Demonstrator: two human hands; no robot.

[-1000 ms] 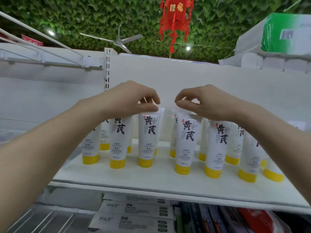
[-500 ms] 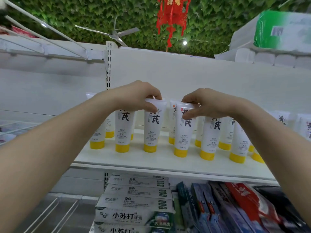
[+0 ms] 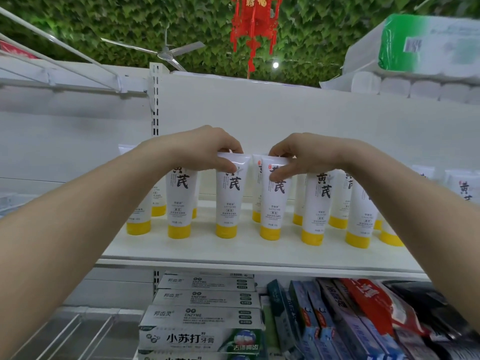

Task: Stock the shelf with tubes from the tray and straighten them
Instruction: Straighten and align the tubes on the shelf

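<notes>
Tubes, white with yellow caps, stand cap-down in rows on the white shelf (image 3: 233, 252). Going from the left, the left hand (image 3: 205, 149) pinches the flat top edge of the left tube (image 3: 228, 198) in the front row. Just beside it, the right hand (image 3: 298, 154) pinches the top of the right tube (image 3: 272, 201) between thumb and fingers. The two hands are near each other but not touching. Standing on narrow caps, the tubes look tippy, I judge: a sideways tug could knock a neighbour and topple the row behind. The back row is largely hidden behind the hands and the front tubes. No tray shows. Far-right tubes are blurred and partly cut off.
</notes>
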